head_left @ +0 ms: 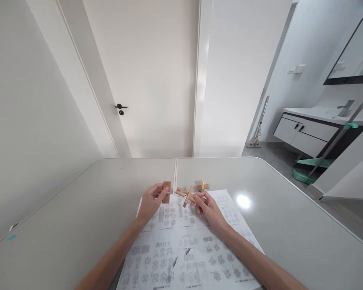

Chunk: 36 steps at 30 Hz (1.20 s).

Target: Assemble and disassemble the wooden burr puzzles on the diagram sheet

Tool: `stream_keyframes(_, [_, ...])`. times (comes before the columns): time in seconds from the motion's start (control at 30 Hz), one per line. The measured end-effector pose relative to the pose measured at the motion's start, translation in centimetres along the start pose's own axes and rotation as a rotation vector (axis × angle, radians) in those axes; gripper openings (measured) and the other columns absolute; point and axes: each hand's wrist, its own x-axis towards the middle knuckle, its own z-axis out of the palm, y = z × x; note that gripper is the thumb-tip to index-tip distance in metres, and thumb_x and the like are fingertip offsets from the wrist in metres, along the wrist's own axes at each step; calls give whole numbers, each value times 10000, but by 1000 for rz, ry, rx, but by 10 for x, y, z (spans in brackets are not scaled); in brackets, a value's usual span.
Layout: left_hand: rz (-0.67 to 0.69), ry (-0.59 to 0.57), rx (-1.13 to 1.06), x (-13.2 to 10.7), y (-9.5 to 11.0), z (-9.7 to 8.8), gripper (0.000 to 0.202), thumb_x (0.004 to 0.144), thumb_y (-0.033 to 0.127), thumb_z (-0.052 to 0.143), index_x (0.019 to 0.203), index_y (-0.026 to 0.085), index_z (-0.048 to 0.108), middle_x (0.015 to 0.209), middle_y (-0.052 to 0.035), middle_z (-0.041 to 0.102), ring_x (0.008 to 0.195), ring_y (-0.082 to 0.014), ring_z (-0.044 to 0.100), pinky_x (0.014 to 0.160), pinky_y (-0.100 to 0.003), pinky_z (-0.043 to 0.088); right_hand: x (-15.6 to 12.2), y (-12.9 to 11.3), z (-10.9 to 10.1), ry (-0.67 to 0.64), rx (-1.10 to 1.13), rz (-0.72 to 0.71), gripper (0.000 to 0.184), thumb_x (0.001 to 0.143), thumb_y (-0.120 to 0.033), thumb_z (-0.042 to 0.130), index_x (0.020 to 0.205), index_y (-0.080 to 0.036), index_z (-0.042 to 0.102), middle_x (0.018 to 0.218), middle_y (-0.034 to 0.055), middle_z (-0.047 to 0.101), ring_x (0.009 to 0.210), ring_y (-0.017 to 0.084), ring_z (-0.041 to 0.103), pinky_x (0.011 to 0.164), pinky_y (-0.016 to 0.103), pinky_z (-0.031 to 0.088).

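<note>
My left hand (153,198) pinches a flat wooden puzzle piece (166,192) with a dark mark near its top, held upright. In my right hand (206,205) are wooden puzzle pieces (188,196) crossed over each other, a longer bar with a thinner stick across it. A small gap parts the pieces in the two hands. Just behind my right hand, an assembled wooden cross-shaped puzzle (202,185) stands on the table. Under both hands lies a large printed sheet (187,249) with rows of small grey diagrams.
The light grey table (103,217) has a seam down its far half and rounded far corners. Beyond it is a white door (148,80) with a black handle. To the right are a washbasin cabinet (305,129), a mop (260,125) and a green dustpan (304,176).
</note>
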Motion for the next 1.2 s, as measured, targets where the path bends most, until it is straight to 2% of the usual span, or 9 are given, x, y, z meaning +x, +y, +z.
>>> stream_keyframes(0.07, [-6, 41, 169, 5, -7, -4, 378, 915, 526, 586, 1055, 198, 713, 902, -53, 766, 809, -214, 713, 709, -294, 552, 0, 0, 0, -5, -4, 2, 485, 794, -651, 716, 868, -212, 524, 768, 21, 697, 484, 83, 422, 515, 256, 338])
stream_keyframes(0.2, [-6, 25, 413, 7, -18, -5, 402, 924, 511, 549, 1163, 219, 689, 886, -56, 771, 763, -214, 704, 671, -291, 524, 1, 3, -1, -14, -15, 1, 477, 809, -650, 701, 876, -213, 520, 763, 15, 687, 489, 86, 422, 510, 255, 334])
stream_keyframes(0.37, [-44, 19, 573, 5, -20, -5, 438, 975, 536, 444, 1191, 245, 690, 887, -52, 772, 794, -224, 704, 692, -295, 490, 2, 9, -3, -44, -29, 6, 451, 839, -640, 676, 898, -220, 523, 777, 13, 691, 500, 92, 425, 512, 253, 336])
stream_keyframes(0.53, [-79, -31, 680, 4, -22, -11, 382, 975, 510, 447, 1089, 272, 723, 909, -44, 759, 790, -219, 688, 673, -286, 456, -1, 6, -3, -65, -59, 3, 438, 856, -635, 659, 891, -223, 513, 781, 11, 690, 502, 92, 423, 510, 251, 325])
stream_keyframes(0.7, [-76, -8, 722, 6, -31, -15, 340, 962, 458, 480, 1064, 260, 737, 1004, -71, 729, 888, -236, 662, 777, -319, 468, -2, 4, 0, -84, -89, -8, 446, 861, -645, 646, 893, -221, 508, 786, 12, 689, 484, 85, 407, 505, 247, 307])
stream_keyframes(0.8, [-13, 74, 756, 6, -30, -13, 318, 922, 429, 544, 1077, 225, 732, 1074, -109, 690, 1019, -281, 613, 880, -378, 466, -2, 5, 1, -99, -89, -16, 454, 860, -655, 640, 894, -222, 506, 765, 4, 681, 478, 84, 404, 502, 245, 309])
stream_keyframes(0.9, [81, 101, 597, 3, -21, -5, 312, 932, 449, 533, 1021, 212, 714, 1021, -93, 680, 964, -250, 607, 848, -358, 488, -4, 5, 1, -113, -98, -29, 457, 863, -659, 635, 901, -222, 503, 774, 8, 679, 484, 86, 406, 500, 244, 309])
stream_keyframes(1.03, [-53, -131, 140, -5, -7, 11, 485, 991, 590, 378, 988, 204, 671, 683, 2, 598, 578, -156, 546, 573, -270, 455, -6, 2, 4, -141, -111, -56, 460, 868, -663, 627, 907, -222, 502, 749, 8, 667, 483, 91, 399, 490, 244, 296])
stream_keyframes(1.2, [-132, -404, -165, -10, -2, 21, 499, 933, 659, 485, 987, 196, 662, 591, 45, 506, 450, -107, 434, 439, -227, 318, -7, -1, 7, -156, -86, -41, 489, 835, -676, 660, 983, -230, 523, 633, -44, 594, 461, 95, 374, 488, 246, 297])
